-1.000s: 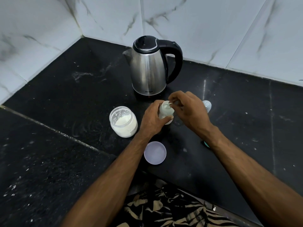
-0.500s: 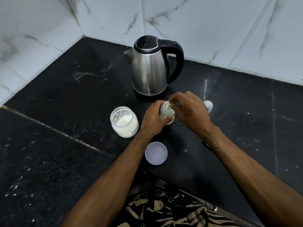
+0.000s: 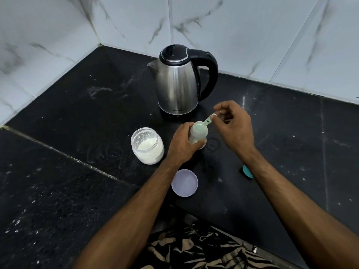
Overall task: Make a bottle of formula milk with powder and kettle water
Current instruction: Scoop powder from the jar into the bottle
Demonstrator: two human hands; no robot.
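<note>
**Tipping powder into the steadied bottle**

Holding the small translucent baby bottle [image 3: 198,135] upright on the black stone counter [image 3: 97,117], my left hand [image 3: 181,143] curls round its body so the open mouth stays put. My right hand [image 3: 234,126], just beside and above it, pinches the handle of a pale green plastic scoop [image 3: 208,121] between fingertips and thumb, the bowl angled down into the bottle's neck, I judge to empty powder there. The clear glass jar of white formula powder [image 3: 147,145] stands open just outside my left hand, within easy reach for refills, its lilac round lid [image 3: 184,183] lying near my left wrist. The steel electric kettle with black handle [image 3: 179,82] waits beyond both hands, lid closed, for the water step.
</note>
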